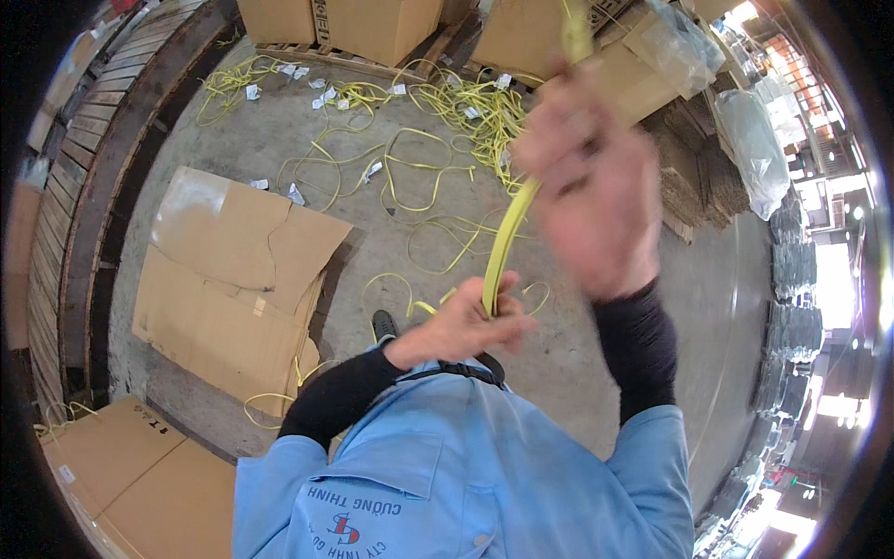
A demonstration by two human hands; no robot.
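A flat yellow strap (509, 235) rises from my left hand to my right hand. My left hand (461, 321), low in front of my waist, has its fingers closed round the strap. Above and to the right, my right hand (596, 177) is smeared by motion; its fingers appear closed on the same strap, which shows again beyond them near the top edge. The exact grip of the right fingers is blurred.
Tangled yellow straps (484, 121) with white tags lie across the concrete floor (372, 252). Flattened cardboard (233, 252) lies at left, a carton (140, 475) at lower left. Cartons (382, 28) stand at the back; stacked cardboard (698, 158) and a clear plastic bag (754, 149) are at right.
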